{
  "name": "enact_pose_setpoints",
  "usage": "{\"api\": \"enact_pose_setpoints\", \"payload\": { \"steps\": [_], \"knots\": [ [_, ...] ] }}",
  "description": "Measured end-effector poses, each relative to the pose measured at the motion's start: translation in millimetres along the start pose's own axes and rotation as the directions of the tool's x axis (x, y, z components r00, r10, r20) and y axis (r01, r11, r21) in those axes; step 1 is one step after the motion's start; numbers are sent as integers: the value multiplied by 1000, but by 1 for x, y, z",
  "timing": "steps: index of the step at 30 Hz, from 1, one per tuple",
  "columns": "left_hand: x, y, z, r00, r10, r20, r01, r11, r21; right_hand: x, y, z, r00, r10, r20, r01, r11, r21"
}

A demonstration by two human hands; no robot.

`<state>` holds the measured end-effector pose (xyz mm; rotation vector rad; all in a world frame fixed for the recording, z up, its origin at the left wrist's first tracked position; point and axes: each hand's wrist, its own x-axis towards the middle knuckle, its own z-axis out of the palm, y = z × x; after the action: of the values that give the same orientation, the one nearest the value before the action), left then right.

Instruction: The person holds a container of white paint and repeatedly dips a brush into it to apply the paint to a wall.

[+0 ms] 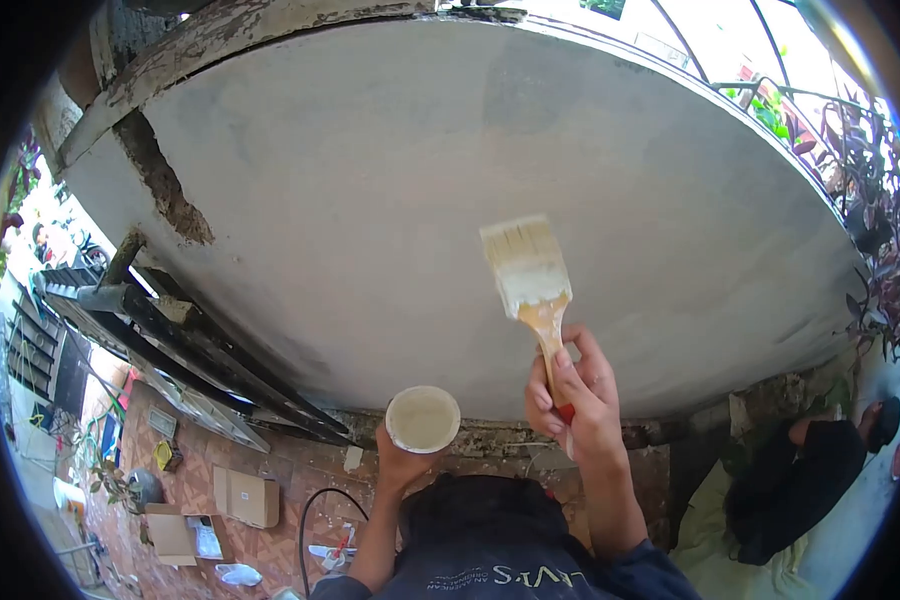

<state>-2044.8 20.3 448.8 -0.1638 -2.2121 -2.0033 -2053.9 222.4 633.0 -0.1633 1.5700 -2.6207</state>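
Observation:
My right hand [578,395] grips a flat paintbrush [526,265] by its wooden handle, bristles pointing up in front of the wall. Pale paint coats the brush's ferrule and the lower bristles. In my left hand [398,458] is a small round tub [423,420] with a whitish rim and pale contents, held upright below and to the left of the brush. Before me spreads a broad grey-white wall [350,200], with a darker patch near its upper middle.
A broken strip [165,180] of bare masonry marks the wall's left side. Black metal bars [190,330] lean at the left. Cardboard boxes [246,498] lie on the tiled floor [280,470]. A person in dark clothes [800,485] crouches at the right. Plants [860,200] hang at the upper right.

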Motion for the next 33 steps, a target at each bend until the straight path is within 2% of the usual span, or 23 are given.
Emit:
{"api": "enact_pose_setpoints", "payload": {
  "steps": [1,3,5,7,10,12,14,15,17,19,20,22,24,25,26,28,29,32,33],
  "knots": [
    [-3,2,-2,1000,2,9,-2,1000,2,3,0,9,999,-42,-16,42,999,8],
    [-12,10,-4,993,-19,-116,17,1000,-23,11,-2,25,996,-85,-39,86,996,15],
    [-12,-1,-13,998,18,-58,-16,999,29,21,-8,39,964,-264,-34,262,964,-51],
    [-16,-13,-19,999,41,-3,-41,996,77,28,-24,52,954,-298,-28,296,953,-63],
    [-22,-21,-24,995,29,-99,-21,996,85,42,-48,70,930,-366,-42,358,925,-124],
    [-20,-23,-29,998,-51,-20,53,996,74,53,-51,73,913,-402,-66,387,906,-173],
    [-23,-31,-28,998,-3,-66,9,996,84,66,-42,66,936,-339,-91,330,938,-106],
    [-25,-33,-28,992,42,-116,-31,995,95,70,-27,62,948,-273,-164,263,962,-79],
    [-26,-25,-26,992,26,-127,-16,997,80,60,16,54,958,-112,-264,109,994,-29],
    [-25,-23,-27,989,7,-145,2,998,64,42,42,47,954,58,-294,-53,998,25],
    [-23,-23,-29,994,-6,-109,14,997,70,40,43,45,954,64,-294,-59,998,26],
    [-25,-25,-35,997,-44,-62,49,995,82,27,29,53,967,-39,-253,31,999,-35],
    [-25,-34,-35,994,35,-99,-20,989,146,36,-5,61,944,-264,-198,242,962,-129],
    [-32,-52,-34,973,26,-230,16,984,179,40,-26,64,932,-325,-160,301,941,-154],
    [-36,-50,-34,975,-4,-221,45,982,183,46,-39,63,916,-384,-120,361,916,-175],
    [-34,-46,-35,969,65,-237,-18,980,196,62,-44,56,927,-351,-133,334,933,-137],
    [-36,-54,-36,970,50,-236,-2,980,197,66,-43,53,930,-346,-122,336,937,-101],
    [-48,-75,-42,966,82,-246,-7,957,290,63,21,26,961,-97,-258,82,994,-68],
    [-48,-70,-44,976,20,-218,36,967,253,53,48,18,956,4,-294,-20,998,-54]
  ]
}}
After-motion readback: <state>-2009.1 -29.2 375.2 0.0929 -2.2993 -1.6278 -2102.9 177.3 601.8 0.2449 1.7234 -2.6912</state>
